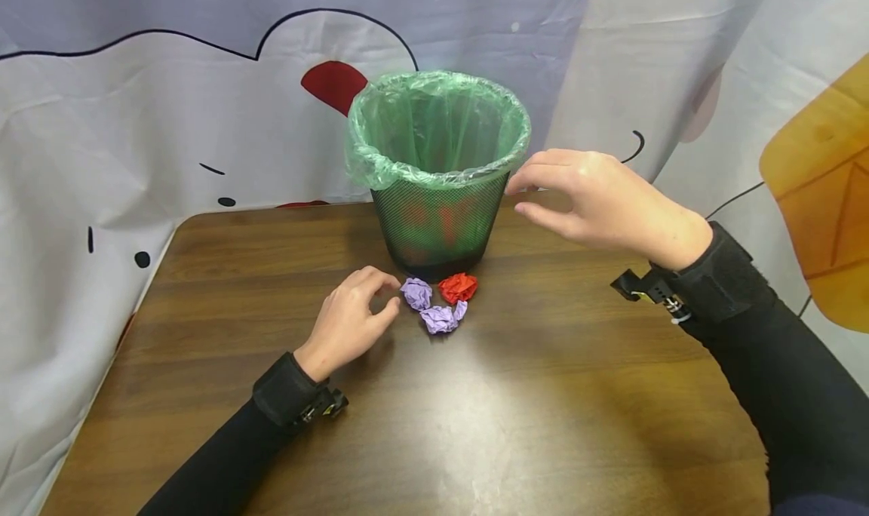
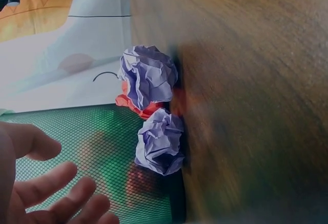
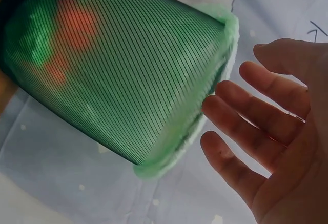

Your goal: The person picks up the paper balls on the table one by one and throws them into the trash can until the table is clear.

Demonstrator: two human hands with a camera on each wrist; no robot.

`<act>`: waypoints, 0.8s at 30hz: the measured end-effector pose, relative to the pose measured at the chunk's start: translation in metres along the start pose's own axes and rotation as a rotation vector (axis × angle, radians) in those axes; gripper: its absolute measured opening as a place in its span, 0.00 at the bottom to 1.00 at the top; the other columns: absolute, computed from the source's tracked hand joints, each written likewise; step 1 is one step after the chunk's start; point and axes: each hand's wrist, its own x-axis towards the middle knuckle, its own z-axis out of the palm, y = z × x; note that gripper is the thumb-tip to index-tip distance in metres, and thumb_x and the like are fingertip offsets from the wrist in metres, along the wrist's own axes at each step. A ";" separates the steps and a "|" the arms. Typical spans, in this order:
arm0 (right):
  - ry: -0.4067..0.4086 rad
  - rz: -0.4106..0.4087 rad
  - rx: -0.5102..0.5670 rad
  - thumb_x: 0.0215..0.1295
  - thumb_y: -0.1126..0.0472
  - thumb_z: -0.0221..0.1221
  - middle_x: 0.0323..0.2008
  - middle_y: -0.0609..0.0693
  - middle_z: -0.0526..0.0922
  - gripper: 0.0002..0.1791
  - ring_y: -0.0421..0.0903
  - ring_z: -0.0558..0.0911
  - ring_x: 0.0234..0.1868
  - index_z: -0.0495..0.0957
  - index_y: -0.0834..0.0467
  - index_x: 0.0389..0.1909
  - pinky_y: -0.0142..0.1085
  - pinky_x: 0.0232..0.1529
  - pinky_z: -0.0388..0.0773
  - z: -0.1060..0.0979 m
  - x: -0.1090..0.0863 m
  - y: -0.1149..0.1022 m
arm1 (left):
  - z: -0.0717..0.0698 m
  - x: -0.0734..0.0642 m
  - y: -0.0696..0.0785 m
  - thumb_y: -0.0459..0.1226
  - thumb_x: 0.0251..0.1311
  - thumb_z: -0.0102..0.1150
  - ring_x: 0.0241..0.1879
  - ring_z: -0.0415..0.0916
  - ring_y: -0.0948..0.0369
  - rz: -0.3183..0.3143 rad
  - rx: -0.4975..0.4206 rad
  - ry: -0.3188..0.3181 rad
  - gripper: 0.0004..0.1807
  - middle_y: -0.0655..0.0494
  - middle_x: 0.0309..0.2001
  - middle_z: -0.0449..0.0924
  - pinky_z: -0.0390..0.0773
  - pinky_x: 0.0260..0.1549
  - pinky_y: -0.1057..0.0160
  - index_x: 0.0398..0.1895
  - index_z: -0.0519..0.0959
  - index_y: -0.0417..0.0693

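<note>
Two crumpled purple paper balls, one at the left (image 1: 416,293) and one nearer the front (image 1: 441,318), lie on the table beside a crumpled red paper ball (image 1: 459,287). My left hand (image 1: 353,316) is just left of the left purple ball, its fingers loosely bent and nothing in them. Behind the papers stands a black mesh wastebasket (image 1: 434,225) with a green plastic liner (image 1: 441,170) folded over its rim. Red and green shapes show through the mesh in the right wrist view. My right hand (image 1: 584,199), holding nothing, hovers at the basket's right side near the rim, fingers apart.
The brown wooden table (image 1: 557,425) reaches back to a printed curtain (image 1: 170,124), which hangs behind the basket and along the sides. Each wrist wears a black strap with a small camera.
</note>
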 end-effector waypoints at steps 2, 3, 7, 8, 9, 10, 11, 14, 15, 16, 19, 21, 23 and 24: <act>-0.010 -0.006 0.002 0.64 0.61 0.65 0.41 0.40 0.85 0.08 0.38 0.82 0.42 0.84 0.50 0.43 0.38 0.44 0.78 0.005 -0.004 -0.002 | 0.000 0.001 0.000 0.42 0.62 0.61 0.45 0.78 0.58 -0.002 0.000 0.015 0.10 0.56 0.43 0.82 0.79 0.42 0.52 0.44 0.83 0.50; -0.013 -0.010 0.003 0.64 0.61 0.65 0.41 0.41 0.85 0.08 0.38 0.82 0.42 0.84 0.50 0.43 0.39 0.44 0.79 0.007 -0.005 -0.002 | 0.000 0.001 0.001 0.42 0.62 0.61 0.45 0.78 0.58 -0.002 -0.001 0.023 0.10 0.57 0.43 0.81 0.79 0.43 0.52 0.44 0.83 0.50; -0.026 -0.024 0.025 0.63 0.59 0.66 0.42 0.42 0.85 0.09 0.40 0.83 0.42 0.84 0.51 0.44 0.40 0.44 0.81 0.018 -0.013 -0.006 | 0.000 0.002 0.001 0.41 0.62 0.61 0.46 0.78 0.58 0.004 -0.004 0.048 0.10 0.58 0.43 0.81 0.78 0.45 0.52 0.44 0.83 0.50; -0.034 -0.025 0.033 0.63 0.59 0.66 0.42 0.42 0.84 0.09 0.40 0.83 0.43 0.84 0.51 0.44 0.40 0.45 0.80 0.021 -0.015 -0.007 | 0.000 0.003 0.001 0.41 0.62 0.61 0.47 0.78 0.58 0.007 -0.003 0.050 0.10 0.58 0.43 0.81 0.78 0.45 0.52 0.44 0.83 0.50; -0.043 -0.027 0.040 0.63 0.59 0.66 0.42 0.42 0.84 0.10 0.40 0.82 0.43 0.83 0.51 0.44 0.40 0.45 0.81 0.024 -0.017 -0.008 | 0.000 0.003 0.001 0.41 0.62 0.61 0.47 0.78 0.58 0.011 -0.002 0.052 0.10 0.58 0.43 0.81 0.78 0.45 0.52 0.44 0.83 0.50; -0.055 -0.026 0.045 0.63 0.58 0.67 0.43 0.42 0.84 0.10 0.40 0.82 0.44 0.83 0.51 0.45 0.40 0.46 0.81 0.027 -0.018 -0.009 | 0.000 0.004 0.001 0.41 0.61 0.61 0.47 0.78 0.58 0.014 -0.001 0.054 0.10 0.58 0.43 0.81 0.78 0.45 0.52 0.44 0.83 0.50; -0.068 -0.026 0.049 0.63 0.58 0.67 0.43 0.42 0.84 0.10 0.40 0.82 0.44 0.83 0.51 0.45 0.40 0.46 0.81 0.031 -0.020 -0.011 | 0.000 0.004 0.001 0.41 0.61 0.61 0.47 0.78 0.58 0.017 0.000 0.054 0.10 0.58 0.43 0.81 0.78 0.45 0.52 0.44 0.83 0.50; -0.109 -0.021 0.059 0.63 0.58 0.67 0.44 0.42 0.84 0.11 0.39 0.82 0.45 0.83 0.51 0.46 0.40 0.47 0.81 0.042 -0.024 -0.015 | 0.001 0.005 0.000 0.40 0.61 0.61 0.47 0.78 0.58 0.018 0.003 0.055 0.10 0.58 0.43 0.81 0.78 0.45 0.52 0.44 0.83 0.50; -0.121 -0.020 0.061 0.63 0.57 0.66 0.44 0.42 0.84 0.11 0.39 0.82 0.46 0.83 0.51 0.46 0.40 0.48 0.81 0.045 -0.025 -0.016 | 0.001 0.005 0.000 0.40 0.61 0.61 0.47 0.78 0.58 0.016 0.003 0.053 0.10 0.58 0.43 0.81 0.78 0.45 0.52 0.44 0.83 0.50; -0.130 -0.020 0.063 0.63 0.57 0.66 0.44 0.42 0.84 0.11 0.39 0.82 0.46 0.83 0.51 0.46 0.40 0.48 0.81 0.049 -0.027 -0.017 | 0.002 0.005 0.000 0.40 0.60 0.61 0.47 0.78 0.58 0.013 0.003 0.051 0.10 0.58 0.44 0.81 0.78 0.45 0.52 0.44 0.83 0.50; -0.140 -0.028 0.062 0.63 0.58 0.66 0.44 0.43 0.84 0.11 0.40 0.83 0.46 0.83 0.52 0.46 0.40 0.48 0.81 0.057 -0.031 -0.020 | 0.002 0.006 0.001 0.41 0.61 0.61 0.48 0.78 0.58 0.005 0.006 0.040 0.10 0.58 0.44 0.81 0.78 0.45 0.51 0.44 0.83 0.51; -0.141 -0.035 0.061 0.63 0.58 0.67 0.44 0.43 0.84 0.11 0.41 0.83 0.46 0.83 0.52 0.46 0.41 0.48 0.81 0.062 -0.034 -0.022 | 0.002 0.006 0.001 0.41 0.61 0.61 0.48 0.78 0.57 0.000 0.009 0.031 0.11 0.57 0.45 0.81 0.78 0.45 0.51 0.45 0.83 0.51; -0.142 -0.041 0.061 0.62 0.58 0.67 0.44 0.44 0.84 0.11 0.41 0.83 0.46 0.83 0.53 0.45 0.41 0.48 0.81 0.066 -0.036 -0.023 | 0.002 0.007 0.001 0.41 0.61 0.61 0.49 0.78 0.57 -0.003 0.015 0.021 0.12 0.57 0.46 0.81 0.78 0.45 0.50 0.45 0.83 0.50; -0.143 -0.043 0.062 0.62 0.58 0.67 0.44 0.44 0.84 0.11 0.41 0.83 0.46 0.83 0.53 0.45 0.40 0.48 0.81 0.067 -0.038 -0.024 | 0.002 0.008 0.002 0.41 0.61 0.61 0.49 0.77 0.56 -0.004 0.019 0.014 0.12 0.57 0.47 0.80 0.78 0.45 0.50 0.46 0.83 0.50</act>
